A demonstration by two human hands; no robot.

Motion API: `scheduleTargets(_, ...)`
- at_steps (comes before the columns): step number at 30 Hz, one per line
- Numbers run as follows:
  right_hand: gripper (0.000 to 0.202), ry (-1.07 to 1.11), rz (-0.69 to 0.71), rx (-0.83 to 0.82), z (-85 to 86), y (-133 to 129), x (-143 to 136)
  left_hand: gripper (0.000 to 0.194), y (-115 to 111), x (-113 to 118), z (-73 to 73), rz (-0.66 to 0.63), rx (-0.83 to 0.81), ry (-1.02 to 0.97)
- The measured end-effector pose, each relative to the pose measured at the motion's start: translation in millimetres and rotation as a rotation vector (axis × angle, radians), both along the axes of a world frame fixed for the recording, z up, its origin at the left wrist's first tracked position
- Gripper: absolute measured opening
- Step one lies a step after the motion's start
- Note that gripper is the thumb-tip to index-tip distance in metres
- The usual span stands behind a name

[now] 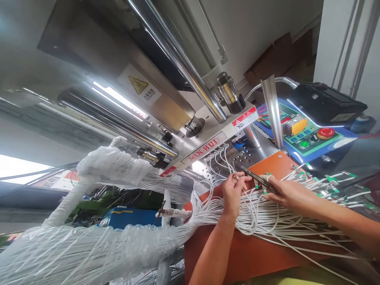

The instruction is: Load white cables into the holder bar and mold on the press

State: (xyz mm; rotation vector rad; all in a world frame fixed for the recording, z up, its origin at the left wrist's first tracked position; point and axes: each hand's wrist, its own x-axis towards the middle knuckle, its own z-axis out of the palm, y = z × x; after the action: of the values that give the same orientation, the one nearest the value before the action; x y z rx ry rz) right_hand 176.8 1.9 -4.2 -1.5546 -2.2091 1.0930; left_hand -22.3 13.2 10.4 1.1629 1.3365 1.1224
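Our left hand (232, 196) has its fingers closed on a white cable (236, 177), seemingly to steady it near the end. Our right hand (282, 192) has its fingers closed around a slim dark tool (257, 179), angled toward the left fingers, likely for close reach. The loose cables (267, 217) spread across the orange table (252, 261), with green-tipped ends (335, 180) lying under and beside our right forearm; their tangle could snag us. Ahead, the machine plate (208, 148) overhangs a few cables, limiting access, while the control box (314, 144) sits beyond our right hand.
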Motion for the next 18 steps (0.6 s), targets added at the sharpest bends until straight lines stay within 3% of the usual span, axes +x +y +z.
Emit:
scheduleTargets(4, 0.049, -0.029, 0.005, -0.008, 2.0, 0.4, 0.6, 0.017, -2.4, -15.3, -5.5, -0.042, 0.099, 0.319)
scheduleTargets(7, 0.053, -0.041, 0.015, -0.009, 1.1, 1.3, 0.4, 0.008, -5.9, -20.0, -8.1, -0.12, 0.191, 0.452)
scheduleTargets(11, 0.054, -0.028, -0.006, 0.03, -4.1, 0.9, 0.1, 0.018, -6.6, -18.1, -11.2, -0.225, 0.289, 0.531)
scheduleTargets(18, 0.052, -0.011, -0.044, 0.096, -14.0, 0.6, 1.0, 0.022, -2.3, -15.4, -17.4, -0.224, 0.309, 0.562)
